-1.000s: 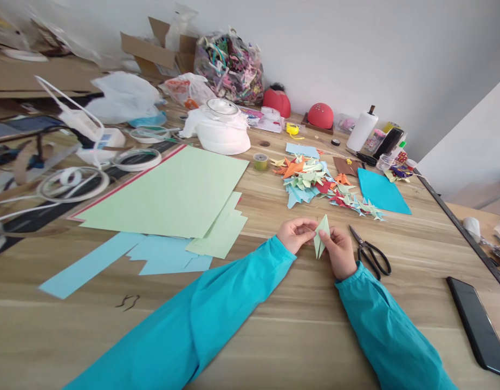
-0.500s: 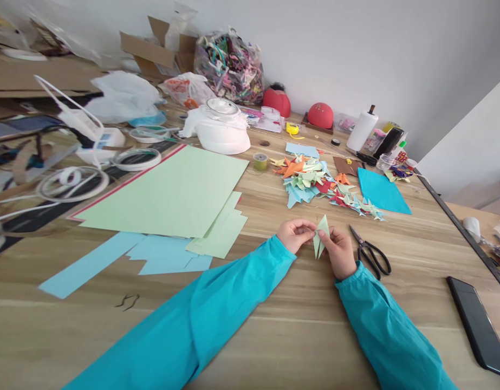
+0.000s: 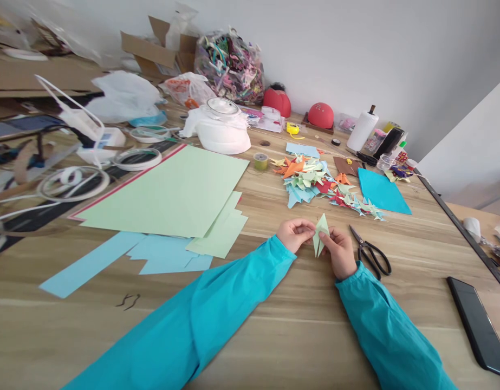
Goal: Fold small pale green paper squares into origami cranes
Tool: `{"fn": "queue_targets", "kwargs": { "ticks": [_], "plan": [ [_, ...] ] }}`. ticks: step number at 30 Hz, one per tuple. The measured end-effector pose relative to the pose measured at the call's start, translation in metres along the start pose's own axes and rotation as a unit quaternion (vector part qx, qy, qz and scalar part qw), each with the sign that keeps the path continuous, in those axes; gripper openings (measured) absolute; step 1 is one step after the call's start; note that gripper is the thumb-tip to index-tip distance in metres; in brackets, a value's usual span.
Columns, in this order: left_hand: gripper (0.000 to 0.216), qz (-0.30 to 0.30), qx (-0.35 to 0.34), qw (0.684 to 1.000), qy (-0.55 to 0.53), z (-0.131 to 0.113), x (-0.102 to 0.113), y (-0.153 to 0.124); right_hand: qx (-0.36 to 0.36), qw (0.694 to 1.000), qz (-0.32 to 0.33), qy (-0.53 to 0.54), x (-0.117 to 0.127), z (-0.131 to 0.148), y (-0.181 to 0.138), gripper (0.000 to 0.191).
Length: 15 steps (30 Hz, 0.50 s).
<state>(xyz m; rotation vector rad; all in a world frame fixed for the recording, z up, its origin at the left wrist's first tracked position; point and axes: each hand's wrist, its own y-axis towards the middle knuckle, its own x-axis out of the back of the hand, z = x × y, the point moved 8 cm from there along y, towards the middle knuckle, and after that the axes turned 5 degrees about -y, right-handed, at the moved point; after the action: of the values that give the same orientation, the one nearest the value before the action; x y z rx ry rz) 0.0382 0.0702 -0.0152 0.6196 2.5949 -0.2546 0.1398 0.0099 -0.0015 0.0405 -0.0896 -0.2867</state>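
A small folded piece of pale green paper (image 3: 320,234), pointed at both ends, stands between my two hands above the wooden table (image 3: 274,336). My left hand (image 3: 293,234) pinches its left side with closed fingers. My right hand (image 3: 342,251) grips its right side, thumb on the front. Both arms wear turquoise sleeves. Black scissors (image 3: 370,253) lie just right of my right hand. A pile of folded paper shapes (image 3: 315,184) in several colours lies beyond my hands.
Large pale green sheets (image 3: 168,195) and light blue offcuts (image 3: 123,259) lie to the left. A turquoise sheet (image 3: 380,190) lies at the right, a black phone (image 3: 477,325) near the right edge. Tape rolls (image 3: 136,159), a white kettle (image 3: 220,128), bags and boxes crowd the back.
My fingers have shifted slightly on the folded green paper, which sits a touch higher. Nothing else has moved.
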Motion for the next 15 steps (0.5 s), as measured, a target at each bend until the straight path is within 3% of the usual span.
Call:
{"fn": "queue_targets", "kwargs": {
  "ticks": [15],
  "plan": [
    [0.030, -0.002, 0.014, 1.000, -0.001, 0.0011, 0.0009, -0.0003, 0.009, 1.000, 0.007, -0.024, -0.0012, 0.0029, -0.0004, 0.028]
  ]
}}
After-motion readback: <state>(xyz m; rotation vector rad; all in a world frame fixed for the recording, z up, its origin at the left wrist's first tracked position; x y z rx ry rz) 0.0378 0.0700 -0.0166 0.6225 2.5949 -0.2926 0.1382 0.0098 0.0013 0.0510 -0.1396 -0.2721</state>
